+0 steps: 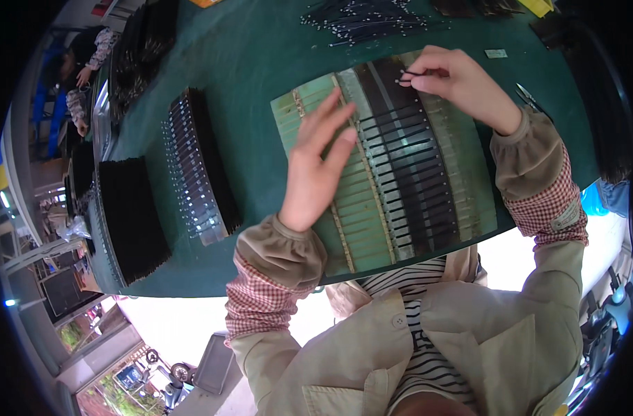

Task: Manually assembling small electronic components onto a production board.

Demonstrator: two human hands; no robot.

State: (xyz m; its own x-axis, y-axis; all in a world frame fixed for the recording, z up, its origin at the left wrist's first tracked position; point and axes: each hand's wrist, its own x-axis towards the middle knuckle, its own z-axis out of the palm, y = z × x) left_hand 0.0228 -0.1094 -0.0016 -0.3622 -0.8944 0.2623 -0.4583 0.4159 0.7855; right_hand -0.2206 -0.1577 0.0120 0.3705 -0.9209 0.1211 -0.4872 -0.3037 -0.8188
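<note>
A green grooved board (361, 239) lies in front of me at a slight tilt. Across its dark middle band run several short black wires (417, 166) in parallel rows, with small light tips along the edge. My right hand (462, 83) is closed in a pinch above the board's far right part, holding a short black wire (415, 73) with pale ends. Over the board's left half hovers my left hand (316, 163), its fingers spread and slightly blurred, with nothing seen in it. Whether its fingertips touch the board I cannot tell.
At the far side lies a loose heap of black wires (361, 19). To the left stand a strip packed with black wires (202, 166) and a larger black bundle (133, 215). Small snips (528, 96) lie right of the board. Another person's hand (84, 76) shows far left.
</note>
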